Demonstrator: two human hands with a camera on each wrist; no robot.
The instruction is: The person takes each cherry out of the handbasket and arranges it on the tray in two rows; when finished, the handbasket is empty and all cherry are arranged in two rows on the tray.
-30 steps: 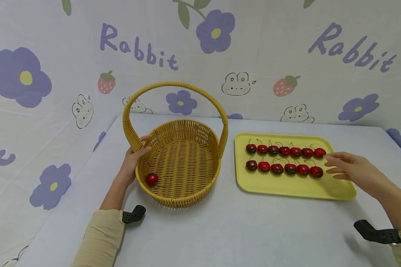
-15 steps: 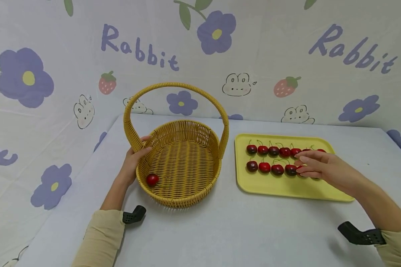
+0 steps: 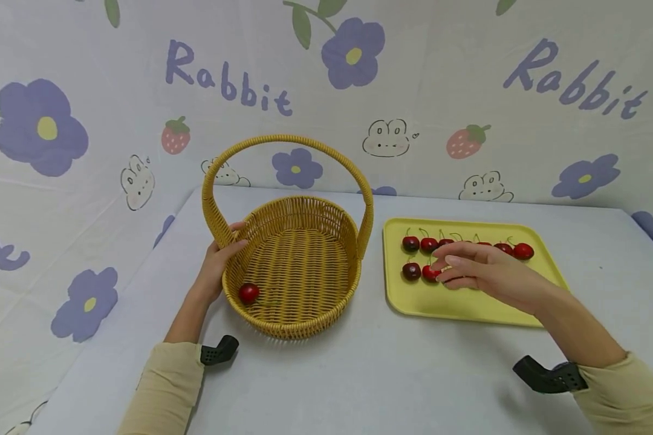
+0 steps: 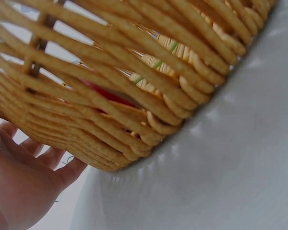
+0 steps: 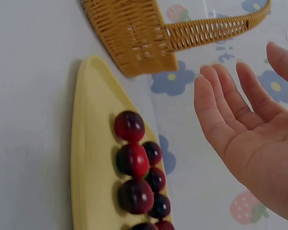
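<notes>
Right hand (image 3: 484, 272): lower right of frame, over the cherry rows, fingers straight and slightly apart, holding nothing.
Left hand (image 3: 217, 266): left of centre, fingers curled on the wicker basket (image 3: 296, 266) rim by the handle base.
Basket cherry (image 3: 248, 293): inside, near left wall.
Tray cherries (image 3: 412, 271): two rows on the yellow tray (image 3: 468, 305), probably partly hidden under the hand.
</notes>
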